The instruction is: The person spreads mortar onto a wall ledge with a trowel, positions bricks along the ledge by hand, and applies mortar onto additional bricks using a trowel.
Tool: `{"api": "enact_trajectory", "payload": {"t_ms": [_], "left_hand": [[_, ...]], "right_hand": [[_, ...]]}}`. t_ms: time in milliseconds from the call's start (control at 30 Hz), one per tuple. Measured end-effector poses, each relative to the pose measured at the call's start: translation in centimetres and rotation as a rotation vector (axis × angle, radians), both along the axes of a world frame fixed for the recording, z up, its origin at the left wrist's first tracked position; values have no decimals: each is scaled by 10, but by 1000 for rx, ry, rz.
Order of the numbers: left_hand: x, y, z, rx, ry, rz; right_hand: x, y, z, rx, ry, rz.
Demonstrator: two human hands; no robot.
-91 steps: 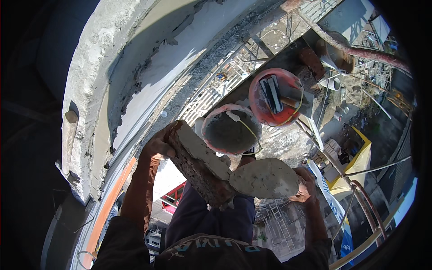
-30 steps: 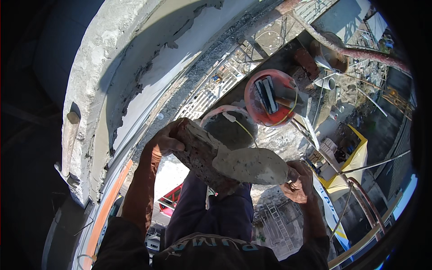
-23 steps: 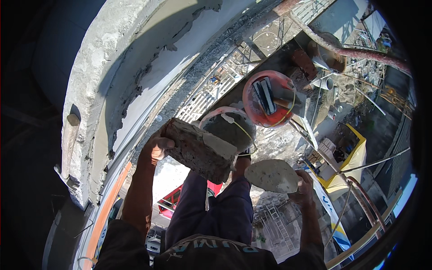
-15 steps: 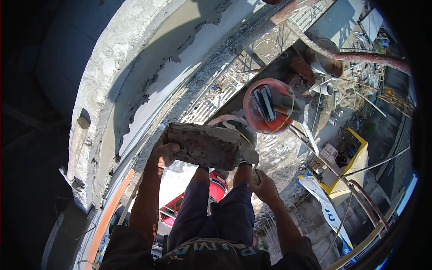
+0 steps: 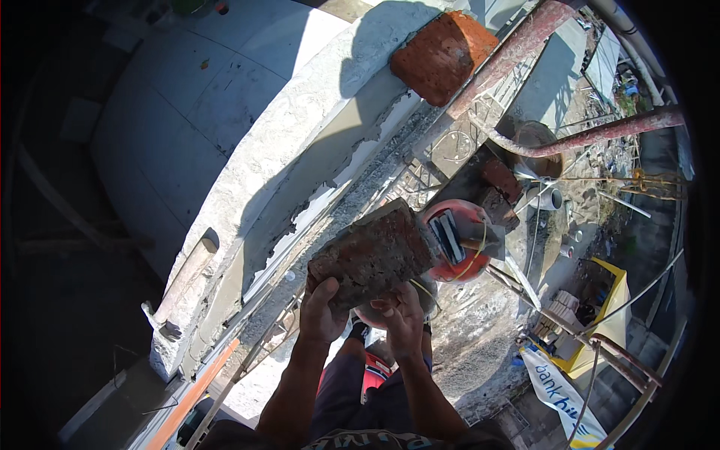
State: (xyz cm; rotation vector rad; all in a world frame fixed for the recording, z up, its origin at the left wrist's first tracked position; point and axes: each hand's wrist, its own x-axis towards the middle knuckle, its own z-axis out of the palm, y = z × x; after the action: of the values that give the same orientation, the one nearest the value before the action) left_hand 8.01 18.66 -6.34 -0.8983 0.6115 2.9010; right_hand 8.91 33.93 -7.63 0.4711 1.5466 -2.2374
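A rough brown brick (image 5: 371, 255) with grey mortar along its edges is held tilted out in front of me. My left hand (image 5: 322, 313) grips its lower left corner, thumb across the face. Close against the lower edge is my right hand (image 5: 403, 319), its fingers curled; what they close on is hidden. Just beyond the brick's right end stands a red bucket (image 5: 480, 268) with a dark-and-light tool lying across it. A second bucket (image 5: 373, 315) shows partly below the brick, near my feet.
The curved concrete wall (image 5: 247, 161) runs along my left. A hammer (image 5: 191, 274) lies on its top, and an orange-red brick (image 5: 442, 60) sits farther along. A reddish scaffold pipe (image 5: 600, 131) crosses at right. Far below are a yellow canopy (image 5: 611, 319) and a banner (image 5: 559, 390).
My right hand has come up from the lower right to the brick's lower edge. The brick now slants upward to the right. The view has shifted, bringing the orange-red brick into sight.
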Motion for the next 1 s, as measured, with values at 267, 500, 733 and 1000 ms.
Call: {"api": "enact_trajectory", "payload": {"t_ms": [267, 500, 733, 1000], "left_hand": [[-68, 16, 41, -244, 90, 125], [-104, 18, 52, -282, 74, 133], [-105, 9, 54, -274, -67, 27], [-90, 0, 53, -161, -231, -14]], "right_hand": [[-93, -42, 62, 96, 122, -83], [-137, -45, 63, -43, 30, -87], [-170, -55, 63, -126, 84, -144], [-189, -70, 55, -73, 70, -90]]}}
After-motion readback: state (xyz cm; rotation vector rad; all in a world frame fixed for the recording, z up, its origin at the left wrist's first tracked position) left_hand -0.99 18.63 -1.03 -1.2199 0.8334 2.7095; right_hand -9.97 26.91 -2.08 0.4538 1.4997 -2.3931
